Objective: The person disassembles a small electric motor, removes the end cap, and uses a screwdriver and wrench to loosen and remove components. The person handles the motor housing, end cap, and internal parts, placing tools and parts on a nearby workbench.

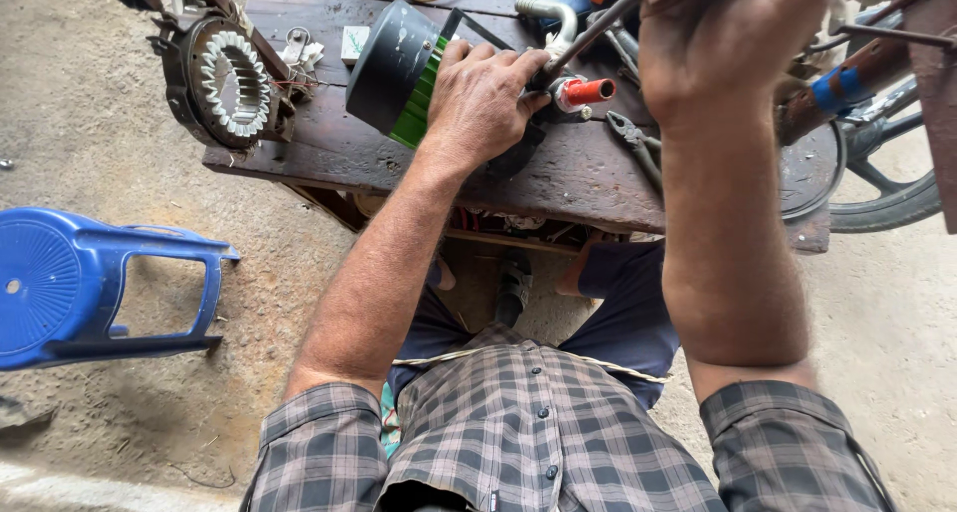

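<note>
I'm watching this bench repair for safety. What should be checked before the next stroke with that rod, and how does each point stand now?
1. Left hand steadies the black and green motor housing: ok.
2. Right hand grips the metal rod: ok, fist closed round it.
3. Left fingers clear of the rod tip: not ok, they lie right beside it.
4. Housing fully on the wooden workbench: ok.
5. Pliers clear of the work: ok, lying apart.
6. Rod tip seated: cannot tell, hidden.
</note>
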Action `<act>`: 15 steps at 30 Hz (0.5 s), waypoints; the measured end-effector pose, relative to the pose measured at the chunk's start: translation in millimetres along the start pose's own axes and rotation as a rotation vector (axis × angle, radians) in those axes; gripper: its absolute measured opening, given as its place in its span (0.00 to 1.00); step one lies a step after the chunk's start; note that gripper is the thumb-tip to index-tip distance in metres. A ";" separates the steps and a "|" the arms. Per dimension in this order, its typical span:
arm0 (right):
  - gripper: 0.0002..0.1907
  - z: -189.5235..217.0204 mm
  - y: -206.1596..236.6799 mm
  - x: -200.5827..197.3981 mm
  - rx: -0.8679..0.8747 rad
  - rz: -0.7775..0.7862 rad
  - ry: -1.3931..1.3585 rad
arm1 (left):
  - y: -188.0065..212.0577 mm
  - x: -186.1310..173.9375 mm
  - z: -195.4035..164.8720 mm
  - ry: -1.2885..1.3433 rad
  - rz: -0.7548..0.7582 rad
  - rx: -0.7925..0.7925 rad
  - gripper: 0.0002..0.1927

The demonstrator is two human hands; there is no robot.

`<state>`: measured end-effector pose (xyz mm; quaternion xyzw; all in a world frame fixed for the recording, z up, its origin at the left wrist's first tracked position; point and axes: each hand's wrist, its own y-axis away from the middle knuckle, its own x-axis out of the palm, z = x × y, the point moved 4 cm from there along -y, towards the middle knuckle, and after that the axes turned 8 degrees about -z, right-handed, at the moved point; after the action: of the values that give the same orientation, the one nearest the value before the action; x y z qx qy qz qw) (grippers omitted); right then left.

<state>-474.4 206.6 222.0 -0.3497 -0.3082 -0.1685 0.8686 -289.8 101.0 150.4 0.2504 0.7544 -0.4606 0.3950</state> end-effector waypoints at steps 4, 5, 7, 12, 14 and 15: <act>0.26 -3.0 6.9 7.4 0.097 -0.171 0.014 | -1.4 -10.3 -4.1 0.069 -0.102 0.084 0.24; 0.27 -1.5 9.5 12.4 0.114 -0.176 0.023 | -0.9 -15.3 -5.6 0.113 -0.138 0.109 0.24; 0.29 1.9 13.4 23.7 0.135 -0.126 0.042 | 1.5 -23.5 -7.1 0.290 -0.100 0.107 0.27; 0.28 6.9 8.9 34.1 0.192 0.081 0.054 | -3.7 -38.9 -24.7 0.552 -0.084 0.106 0.21; 0.25 3.4 10.6 30.7 0.182 0.129 0.081 | -13.1 -40.5 -29.6 0.723 -0.057 0.107 0.11; 0.24 1.4 12.0 27.4 0.182 0.123 0.089 | -17.6 -45.1 -33.5 0.747 -0.141 0.209 0.09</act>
<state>-448.3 213.9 234.6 -0.2797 -0.2613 -0.1016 0.9182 -289.7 122.3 205.3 0.3870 0.8106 -0.4382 0.0331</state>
